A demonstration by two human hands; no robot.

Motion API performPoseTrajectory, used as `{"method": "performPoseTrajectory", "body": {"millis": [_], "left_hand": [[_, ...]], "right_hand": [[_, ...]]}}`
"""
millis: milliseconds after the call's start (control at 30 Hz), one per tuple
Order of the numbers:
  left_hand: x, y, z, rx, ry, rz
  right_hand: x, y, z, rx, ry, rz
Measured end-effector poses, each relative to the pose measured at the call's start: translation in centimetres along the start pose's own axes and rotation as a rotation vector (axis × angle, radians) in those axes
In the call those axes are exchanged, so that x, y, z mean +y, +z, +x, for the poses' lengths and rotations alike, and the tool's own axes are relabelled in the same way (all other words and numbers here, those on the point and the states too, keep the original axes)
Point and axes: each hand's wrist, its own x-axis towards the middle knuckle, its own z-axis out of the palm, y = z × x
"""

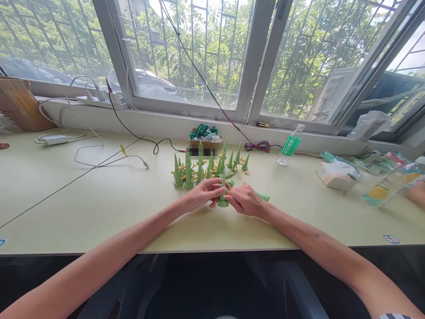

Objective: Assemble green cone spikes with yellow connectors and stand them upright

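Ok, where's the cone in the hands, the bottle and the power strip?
cone (223,202): head view, its wide base below the fingertips.
bottle (290,145): head view, its green label.
power strip (109,103): head view, its white body on the sill.

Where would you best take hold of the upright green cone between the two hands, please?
Low on the green cone, round its wide base, coming in from the sides as the left hand and right hand do. It stands upright and tapers to a thin tip, which gives little to pinch.

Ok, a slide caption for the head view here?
Left hand and right hand hold an upright green cone on a pale table, more cones standing behind it.
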Motion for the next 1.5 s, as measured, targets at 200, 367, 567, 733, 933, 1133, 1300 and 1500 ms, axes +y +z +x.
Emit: {"method": "performPoseTrajectory", "body": {"millis": [200, 367, 567, 733, 933, 1133, 1300, 1500], "left_hand": [[0.2, 0.0, 0.1, 0.046, 0.000, 0.033], [-0.2, 0.6, 0.2, 0.097, 0.030, 0.167], [-0.6, 1.3, 0.0, 0.154, 0.030, 0.421], [-0.8, 1.1, 0.2, 0.200, 0.153, 0.645], [-1.3, 0.9, 0.4, 0.210, 0.191, 0.768], [-1.4, 1.1, 0.4, 0.230, 0.153, 0.764], [-0.8, 1.2, 0.3, 0.275, 0.188, 0.789], [-0.6, 0.7, 0.3, 0.365, 0.280, 0.838]], "right_hand": [[0.1, 0.2, 0.2, 0.035, 0.029, -0.027], [0.9, -0.3, 0.6, 0.076, 0.213, 0.005], [2.8, -1.4, 0.6, 0.154, 0.506, -0.055], [3.2, -1.6, 0.7, 0.131, 0.604, -0.145], [3.3, -1.6, 0.7, 0.083, 0.620, -0.163], [3.8, -1.9, 0.6, 0.054, 0.646, -0.185], [4.3, -2.4, 0.5, 0.028, 0.660, -0.194], [5.3, -2.8, 0.2, -0.042, 0.648, -0.178]]}}
